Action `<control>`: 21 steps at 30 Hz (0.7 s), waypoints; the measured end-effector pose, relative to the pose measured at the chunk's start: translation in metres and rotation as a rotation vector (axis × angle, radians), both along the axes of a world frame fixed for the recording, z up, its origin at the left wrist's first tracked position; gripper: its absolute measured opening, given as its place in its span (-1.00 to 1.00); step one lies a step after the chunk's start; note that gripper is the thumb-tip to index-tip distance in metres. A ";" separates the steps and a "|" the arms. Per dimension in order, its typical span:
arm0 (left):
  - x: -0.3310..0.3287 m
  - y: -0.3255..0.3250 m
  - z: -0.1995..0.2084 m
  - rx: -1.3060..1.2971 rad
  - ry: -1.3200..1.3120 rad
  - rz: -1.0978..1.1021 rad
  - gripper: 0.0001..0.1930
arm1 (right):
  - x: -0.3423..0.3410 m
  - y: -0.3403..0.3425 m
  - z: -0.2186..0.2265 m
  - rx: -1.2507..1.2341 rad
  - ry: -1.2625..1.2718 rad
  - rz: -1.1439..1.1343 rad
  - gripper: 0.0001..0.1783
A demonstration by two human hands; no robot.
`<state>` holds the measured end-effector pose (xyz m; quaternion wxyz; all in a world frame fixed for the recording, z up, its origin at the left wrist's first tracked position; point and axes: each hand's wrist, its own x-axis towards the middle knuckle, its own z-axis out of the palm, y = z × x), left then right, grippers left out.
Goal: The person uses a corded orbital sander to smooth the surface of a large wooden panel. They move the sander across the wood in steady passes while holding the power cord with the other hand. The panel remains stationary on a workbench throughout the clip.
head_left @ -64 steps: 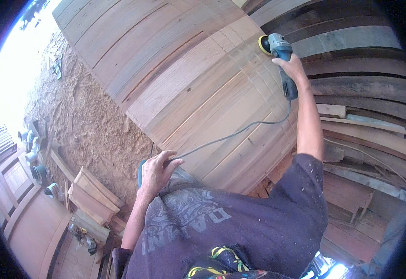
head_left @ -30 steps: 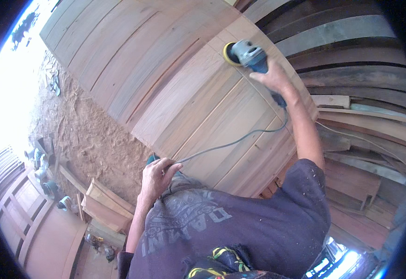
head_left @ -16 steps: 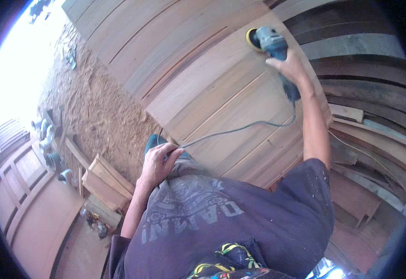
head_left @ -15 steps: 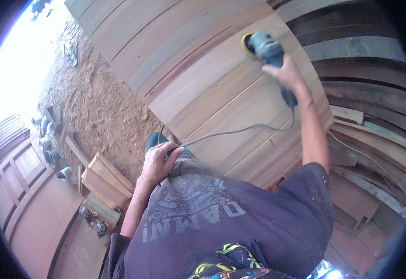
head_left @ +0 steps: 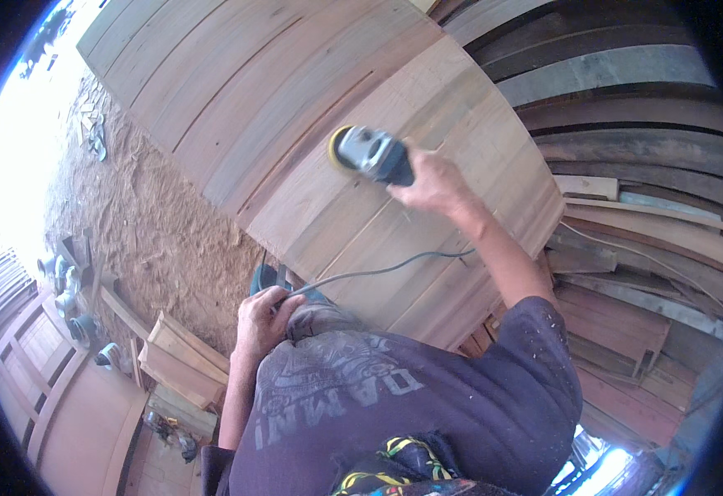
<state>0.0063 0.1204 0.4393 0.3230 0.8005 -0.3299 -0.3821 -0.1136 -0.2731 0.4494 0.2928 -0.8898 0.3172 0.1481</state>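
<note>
My right hand [head_left: 434,180] is wrapped round the body of an angle grinder [head_left: 371,155] with a grey head and a yellow-edged disc. The disc is over the middle of a wide wooden panel [head_left: 295,107] made of several planks; whether it touches the wood I cannot tell. A grey power cord [head_left: 395,266] runs from under my right forearm across the panel to my left hand [head_left: 266,318]. The left fingers are closed round the cord, close to my lap at the panel's near left corner.
Stacked boards [head_left: 634,149] lie along the right side. On the left is sandy ground [head_left: 163,231] with sawdust. More power tools [head_left: 68,289] stand by wooden blocks [head_left: 181,360] and a framed wooden panel [head_left: 80,397] at lower left. A thin cable [head_left: 651,256] crosses the boards.
My right hand has swept the grinder left and nearer to me, from the panel's right part to its middle. My left hand still holds the cord. The whole view has shifted slightly.
</note>
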 end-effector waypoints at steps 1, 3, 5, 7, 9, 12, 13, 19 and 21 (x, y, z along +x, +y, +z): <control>-0.002 -0.008 0.001 0.004 0.009 -0.007 -0.75 | -0.004 -0.018 -0.001 -0.034 -0.008 -0.054 -0.35; -0.005 -0.026 0.002 -0.043 0.048 -0.013 -0.73 | -0.015 -0.059 -0.007 -0.094 -0.060 -0.150 -0.37; -0.006 -0.039 0.004 -0.046 0.079 -0.043 -0.72 | -0.028 -0.103 -0.016 -0.140 -0.083 -0.204 -0.35; -0.006 -0.049 0.005 0.014 0.090 -0.096 -0.71 | -0.036 -0.148 -0.027 -0.164 -0.138 -0.224 -0.34; -0.009 -0.058 0.005 -0.026 0.088 -0.133 -0.74 | -0.044 -0.192 -0.032 -0.166 -0.234 -0.198 -0.32; -0.014 -0.065 0.008 -0.028 0.111 -0.153 -0.76 | -0.045 -0.250 -0.031 -0.089 -0.249 -0.301 -0.30; -0.015 -0.066 0.009 -0.041 0.117 -0.147 -0.77 | -0.042 -0.263 -0.029 -0.079 -0.238 -0.318 -0.31; -0.016 -0.040 0.016 -0.062 0.084 -0.066 -0.82 | -0.023 -0.226 -0.030 -0.108 -0.326 -0.275 -0.35; -0.013 -0.019 0.015 -0.008 0.061 -0.047 -0.82 | -0.020 -0.172 -0.031 -0.035 -0.253 -0.272 -0.38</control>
